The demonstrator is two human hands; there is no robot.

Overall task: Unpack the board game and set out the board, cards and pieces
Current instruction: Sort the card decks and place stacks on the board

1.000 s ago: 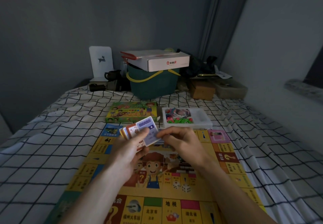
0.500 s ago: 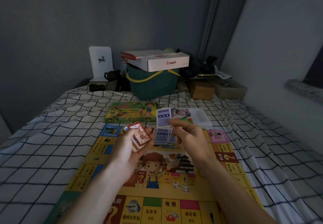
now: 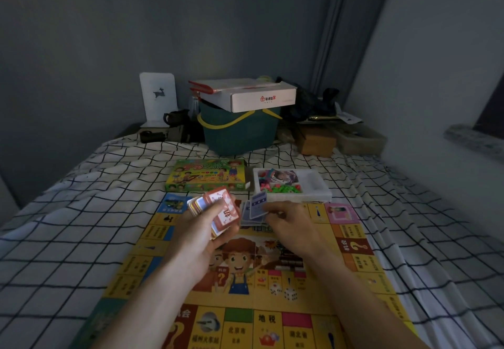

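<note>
Two hands noted above the game board (image 3: 245, 318). Our left hand (image 3: 203, 228) has its fingers curled round a stack of cards (image 3: 218, 208); our right hand (image 3: 289, 224) pinches one blue card (image 3: 257, 208) over a small pile. At twelve o'clock lie the game box (image 3: 206, 175) and pieces tray (image 3: 313, 185).

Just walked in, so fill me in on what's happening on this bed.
A person is setting out a board game on a checked bedsheet. The game board lies unfolded, with two dice on it. The left hand grips a stack of cards with a red-backed one on top, while the right hand pinches a few blue cards just above the board. Beyond the board sit the green game box and a white tray that holds small coloured pieces.
</note>
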